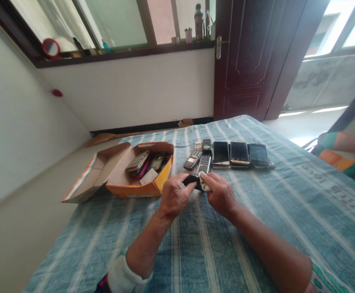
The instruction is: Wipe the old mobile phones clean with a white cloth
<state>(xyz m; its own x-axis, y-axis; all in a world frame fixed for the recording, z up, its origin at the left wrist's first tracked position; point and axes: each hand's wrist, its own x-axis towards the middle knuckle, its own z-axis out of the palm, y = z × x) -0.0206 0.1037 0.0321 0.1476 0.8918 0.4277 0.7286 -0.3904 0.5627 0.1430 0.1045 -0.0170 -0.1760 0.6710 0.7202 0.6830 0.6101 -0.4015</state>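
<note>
My left hand (174, 195) is closed around a small black phone (192, 180), held just above the striped cloth. My right hand (221, 194) pinches a small white cloth (205, 185) against the phone's right end. Just beyond my hands lies a row of phones: a grey keypad phone (192, 159), a dark keypad phone (204, 162), and three flat smartphones (240, 154) side by side. An open orange cardboard box (140, 188) with several more phones inside sits to the left of my left hand.
The blue-green striped cloth (256, 228) covers the table. A dark wooden door (250, 61) stands behind, beside a windowsill with a bottle (198, 22) and red tape roll (51, 47). Colourful fabric (342, 150) lies at the right edge.
</note>
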